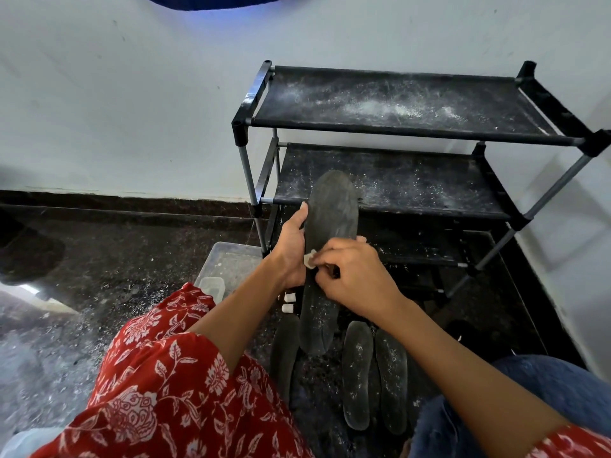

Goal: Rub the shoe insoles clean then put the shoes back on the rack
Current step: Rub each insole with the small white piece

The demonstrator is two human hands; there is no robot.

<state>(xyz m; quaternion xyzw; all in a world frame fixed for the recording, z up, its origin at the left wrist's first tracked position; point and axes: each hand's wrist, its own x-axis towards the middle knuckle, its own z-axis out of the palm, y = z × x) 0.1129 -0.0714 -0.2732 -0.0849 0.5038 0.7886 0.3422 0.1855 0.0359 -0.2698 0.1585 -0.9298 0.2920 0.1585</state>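
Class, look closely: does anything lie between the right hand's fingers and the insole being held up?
Yes. A small white eraser-like piece sits pinched in the right hand, pressed against the insole, which the left hand holds.

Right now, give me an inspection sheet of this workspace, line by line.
Surface: dark speckled stone floor, strewn with pale crumbs.
Job's things: long dark foam insole held upright; three more dark insoles lying on the floor; small white eraser pressed to the held insole.
Clutter: clear plastic tub; two small white caps.
Hands: left hand grips the insole's edge; right hand fingers pinch the eraser.
Cables: nothing seen.
Surroundings: black metal-framed shoe rack with dusty fabric shelves, no shoes visible; pale wall.
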